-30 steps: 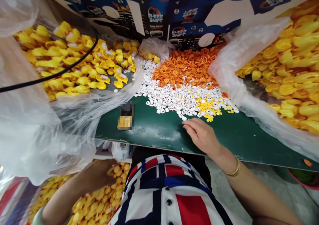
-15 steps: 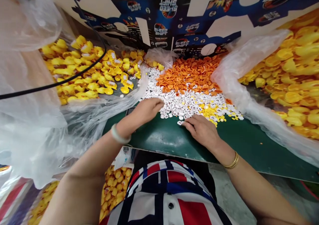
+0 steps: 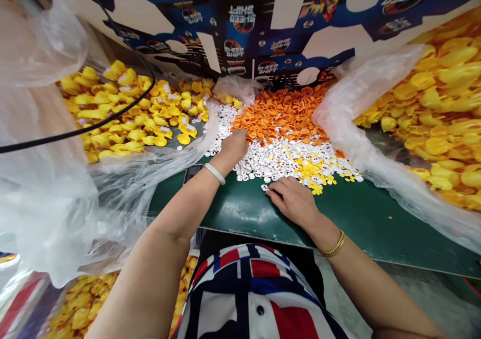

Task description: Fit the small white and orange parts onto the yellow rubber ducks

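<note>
My left hand (image 3: 234, 146) reaches to the near left edge of a heap of orange, curved, beak-like plastic pieces (image 3: 280, 113). Its fingers are bent down and pressed together, their tips hidden, so what they hold does not show. Close to me, my right hand (image 3: 293, 199) rests on the green tabletop with curled fingers. Its thumb and forefinger are closed at a small white eye piece (image 3: 264, 188) with a dark spot. Between the hands spread many such white pieces (image 3: 268, 157), with small yellow pieces (image 3: 313, 171) mixed in at the right.
Yellow duck-like parts (image 3: 131, 111) lie at left under a black cable (image 3: 93, 125). More yellow shells (image 3: 447, 108) are heaped at right behind clear plastic sheeting (image 3: 345, 123). Printed cardboard (image 3: 244, 28) stands at the back. A dark phone-like object (image 3: 192, 173) lies beside my left forearm.
My left hand has moved forward from above the white pieces to the edge of the orange heap. My right hand stays by the same white piece. The view has shifted slightly.
</note>
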The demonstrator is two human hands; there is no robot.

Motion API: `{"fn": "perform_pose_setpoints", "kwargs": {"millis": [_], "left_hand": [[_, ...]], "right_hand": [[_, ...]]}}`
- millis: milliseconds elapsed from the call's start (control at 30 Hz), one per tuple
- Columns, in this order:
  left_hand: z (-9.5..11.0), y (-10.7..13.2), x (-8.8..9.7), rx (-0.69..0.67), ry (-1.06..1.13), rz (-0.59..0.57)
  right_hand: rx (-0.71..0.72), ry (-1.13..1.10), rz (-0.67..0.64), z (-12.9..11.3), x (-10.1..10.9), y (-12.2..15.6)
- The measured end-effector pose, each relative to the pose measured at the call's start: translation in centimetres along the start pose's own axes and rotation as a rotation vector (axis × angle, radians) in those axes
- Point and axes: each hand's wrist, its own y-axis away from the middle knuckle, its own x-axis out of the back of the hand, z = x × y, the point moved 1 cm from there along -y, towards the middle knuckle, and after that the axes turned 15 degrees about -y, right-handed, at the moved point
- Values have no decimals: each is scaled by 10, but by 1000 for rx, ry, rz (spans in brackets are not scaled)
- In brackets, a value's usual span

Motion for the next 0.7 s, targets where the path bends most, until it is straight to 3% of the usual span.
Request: {"fn": "perform_pose_setpoints", "kwargs": {"millis": [300,467,533,600,700], "left_hand": [[0,14,-2,-15,7,13],[-5,27,3,0,74,89],[-5,36,4,8,243,175],[-2,50,2,12,532,207],[8,75,-9,28,994,59]], "right_hand": [[87,60,26,-1,-5,3],[218,171,-70,4,-6,-6],[189,177,-89,7,0,-16],[83,75,-26,8,8,-29],[-110,-322,164,3,18,-47]]}}
